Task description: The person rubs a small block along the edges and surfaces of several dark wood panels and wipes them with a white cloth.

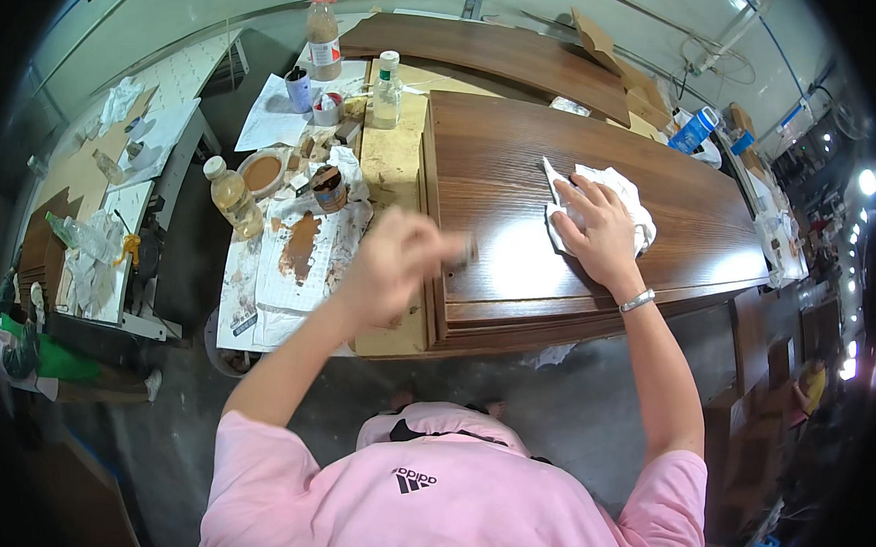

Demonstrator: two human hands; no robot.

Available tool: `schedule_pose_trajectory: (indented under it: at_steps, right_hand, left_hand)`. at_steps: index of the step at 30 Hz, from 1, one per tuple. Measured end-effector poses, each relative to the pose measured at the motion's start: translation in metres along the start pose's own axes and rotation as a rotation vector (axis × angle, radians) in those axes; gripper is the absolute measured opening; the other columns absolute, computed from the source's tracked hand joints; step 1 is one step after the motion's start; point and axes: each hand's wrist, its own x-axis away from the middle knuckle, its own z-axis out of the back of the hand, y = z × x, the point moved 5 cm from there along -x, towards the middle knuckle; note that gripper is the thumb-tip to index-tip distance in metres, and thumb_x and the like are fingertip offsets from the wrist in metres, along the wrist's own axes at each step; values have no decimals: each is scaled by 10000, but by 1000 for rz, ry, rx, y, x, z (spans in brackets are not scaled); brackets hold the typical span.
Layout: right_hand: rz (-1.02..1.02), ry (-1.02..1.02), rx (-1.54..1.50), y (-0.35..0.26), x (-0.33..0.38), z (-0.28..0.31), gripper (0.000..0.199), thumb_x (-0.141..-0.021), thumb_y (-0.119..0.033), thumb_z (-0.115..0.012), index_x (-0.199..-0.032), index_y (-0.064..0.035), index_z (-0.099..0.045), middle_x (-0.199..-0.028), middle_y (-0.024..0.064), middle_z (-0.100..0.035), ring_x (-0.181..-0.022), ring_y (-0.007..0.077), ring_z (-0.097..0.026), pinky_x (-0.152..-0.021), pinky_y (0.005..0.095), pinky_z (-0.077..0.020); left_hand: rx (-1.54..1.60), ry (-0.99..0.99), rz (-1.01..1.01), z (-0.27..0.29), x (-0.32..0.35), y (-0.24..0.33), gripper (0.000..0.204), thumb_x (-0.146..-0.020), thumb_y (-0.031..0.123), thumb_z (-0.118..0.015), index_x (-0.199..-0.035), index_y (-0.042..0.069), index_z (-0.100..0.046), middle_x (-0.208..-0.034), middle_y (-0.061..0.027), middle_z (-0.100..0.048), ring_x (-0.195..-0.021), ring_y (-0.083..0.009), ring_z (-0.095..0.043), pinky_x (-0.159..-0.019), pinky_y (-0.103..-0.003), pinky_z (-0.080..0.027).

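Note:
A glossy dark-brown wooden panel [671, 238] lies on top of a stack of similar boards in front of me. My right hand [599, 226] rests over a bunched white cloth [635, 198], pressing it against the panel, with the fingers draped across it. Near the panel's left edge, my left hand [400, 263] is smeared by motion. Its fingers look pinched around a small dark item [466, 250] that I cannot make out, close to the panel's left end.
Left of the stack, stained paper [273, 292] bears a brown-smeared can [328, 190], a dish of brown paste [263, 174] and a bottle of yellowish liquid [233, 199]. Farther back stand a clear bottle [387, 96] and a larger bottle [323, 43]. Another board [484, 53] lies behind.

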Motion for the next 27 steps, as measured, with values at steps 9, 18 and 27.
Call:
schedule_pose_trajectory:
  at_steps: [9, 18, 27]
  right_hand:
    - [50, 69, -138, -38, 12, 3, 423, -841, -312, -672, -1213, -109, -674, -1288, 140, -616, -1147, 328, -574, -999, 465, -428]
    - [473, 189, -76, -184, 66, 12, 577, -732, -318, -768, -1178, 19, -624, -1243, 169, -607, -1135, 335, -581, -975, 456, -467]
    - [-61, 436, 88, 24, 155, 61, 306, -822, 8, -635, -1126, 23, -664, -1155, 182, -689, -1011, 320, -692, -880, 437, -554]
  left_hand:
    - [36, 78, 244, 20, 113, 52, 552, -650, -97, -704, -1129, 175, -744, -917, -41, -601, -787, -245, -547, -699, -334, -481]
    - [-453, 185, 591, 29, 189, -104, 331, -784, 2, -677, -1112, 46, -692, -1061, -129, -623, -1022, -335, -568, -902, -443, -452]
    - [-68, 274, 634, 43, 139, -97, 229, -851, -31, -625, -1075, -32, -675, -1054, -140, -685, -928, -242, -666, -818, -325, -523]
